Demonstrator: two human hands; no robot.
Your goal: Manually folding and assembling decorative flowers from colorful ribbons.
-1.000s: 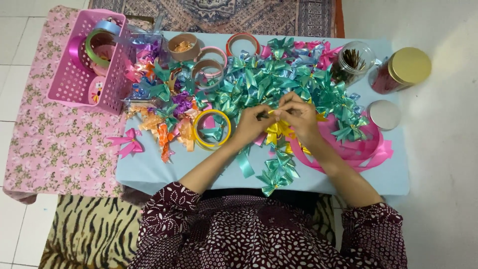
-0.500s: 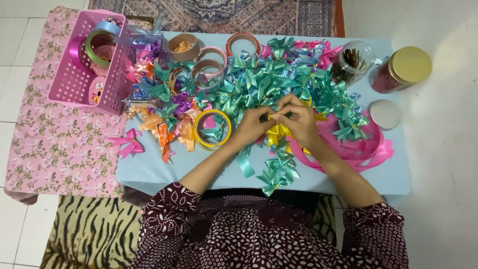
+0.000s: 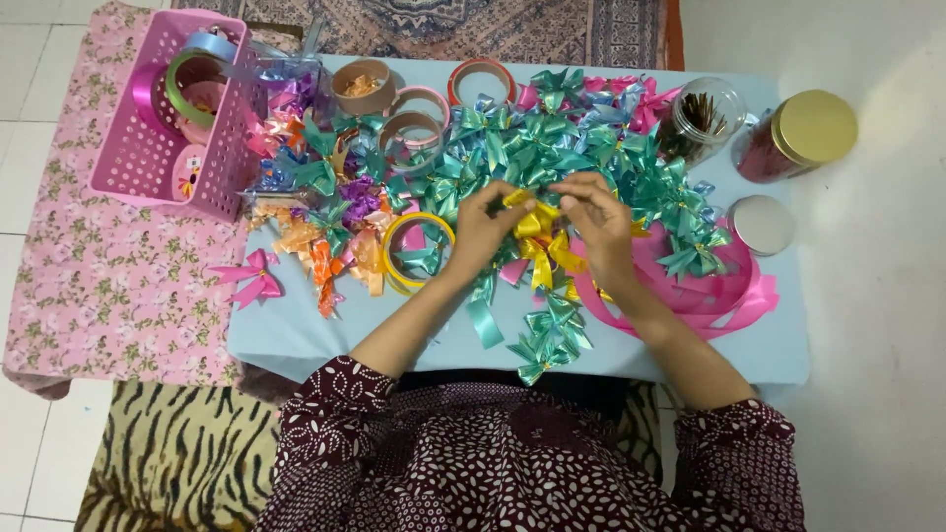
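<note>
A low light-blue table (image 3: 296,330) is standing on a white tiled floor, crowded with ribbon bows.
Both hands are pinching a yellow ribbon (image 3: 537,236) at the table's middle: the left hand (image 3: 483,227) is gripping its left loop, the right hand (image 3: 596,222) is closing its fingertips on the top. Teal bows (image 3: 552,148) are lying around them, a yellow tape ring (image 3: 417,252) is sitting just left, pink ribbon (image 3: 719,291) is coiling right, and a pink basket (image 3: 177,108) is resting at the far left.

A pink plastic basket (image 3: 148,148) holding ribbon rolls sits at the left edge of the light blue table (image 3: 296,330), partly over a pink floral cloth (image 3: 99,286). A gold-lidded jar (image 3: 800,133) and an open glass jar (image 3: 698,118) stand at the right, a round silver lid (image 3: 761,225) near them.
</note>
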